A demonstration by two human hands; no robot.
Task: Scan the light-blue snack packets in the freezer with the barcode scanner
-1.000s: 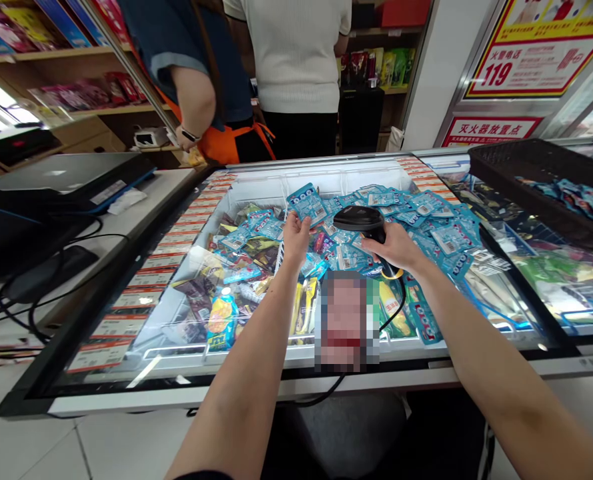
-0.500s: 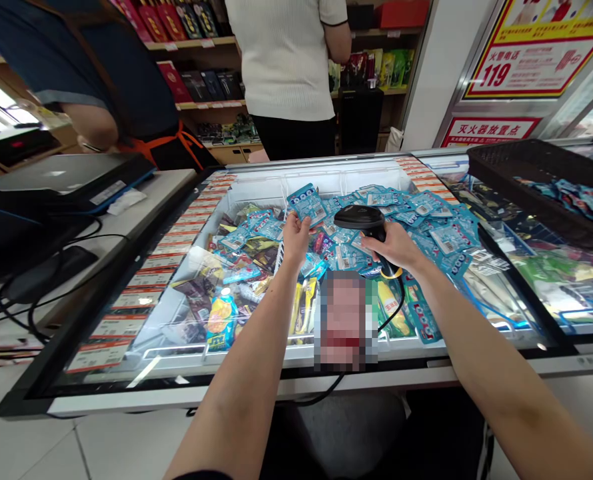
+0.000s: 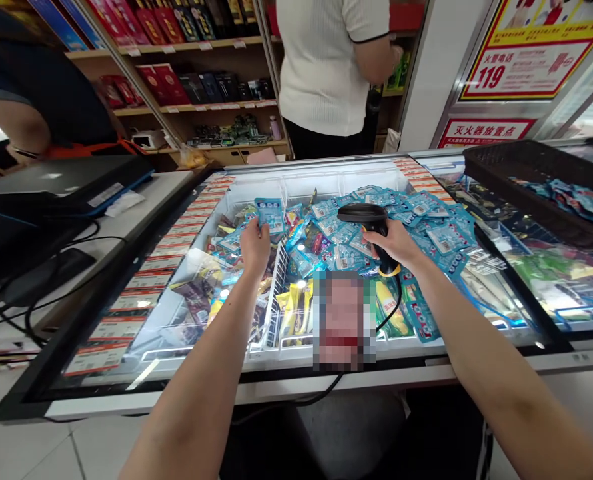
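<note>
My left hand [image 3: 255, 241] pinches the edge of a small blue packet [image 3: 271, 217], over the left part of the glass-topped freezer [image 3: 256, 383]. Several more such packets lie under and around it. My right hand [image 3: 394, 241] is wrapped round the handle of a black barcode scanner [image 3: 362, 213], whose head points left. A black cable runs from the scanner's yellow-ringed base towards the freezer's front edge. To the right of the scanner spreads a pile of blue packets [image 3: 444, 230] on the glass. Wrapped ice creams [image 3: 296, 307] show through the glass below.
A dark basket [image 3: 541, 207] with blue packets stands at the right. Price labels [image 3: 146, 283] line the glass on the left, beside a counter with a black device [image 3: 71, 180] and cables. Two people stand behind the freezer, before shelves [image 3: 206, 107]. A blurred patch covers the front middle.
My left hand has moved left with the blue packet, away from the scanner. My right hand and scanner are nearly still. The co-worker at left has shifted left in view.
</note>
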